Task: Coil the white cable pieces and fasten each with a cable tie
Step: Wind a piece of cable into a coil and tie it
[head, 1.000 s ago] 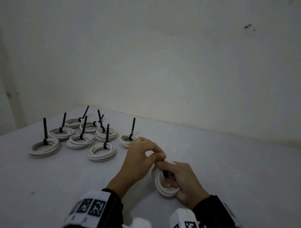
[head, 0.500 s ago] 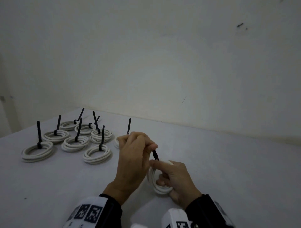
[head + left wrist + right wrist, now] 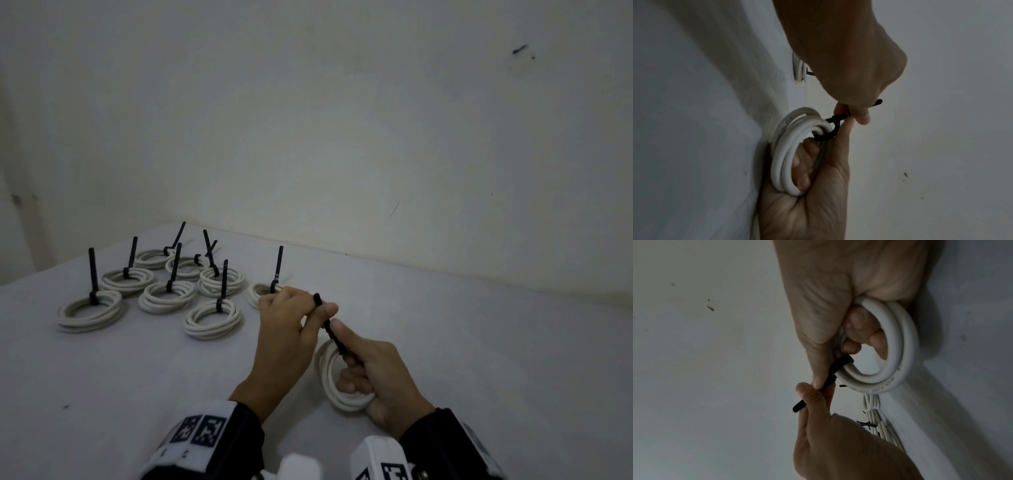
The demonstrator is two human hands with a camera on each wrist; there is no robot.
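A white cable coil (image 3: 346, 402) stands on edge on the table, and my right hand (image 3: 342, 356) grips it with fingers through the ring and the thumb against the tie. A black cable tie (image 3: 330, 329) is looped round the coil's top. My left hand (image 3: 322, 308) pinches the tie's tail between thumb and forefinger, just above the right thumb. In the left wrist view the tie (image 3: 830, 128) wraps the coil (image 3: 785, 154) loosely, with a gap still showing. In the right wrist view the tail (image 3: 797, 408) sticks out past my left hand (image 3: 818, 394).
Several tied white coils (image 3: 92, 308) with upright black tie tails lie in a group at the left back of the white table (image 3: 479, 359). One tied coil (image 3: 260, 291) sits right behind my left hand. A wall (image 3: 342, 137) closes off the table's far edge.
My left hand has drawn the tie's tail up and away from the coil, so more black strap shows between the two hands. The right hand keeps its hold on the coil.
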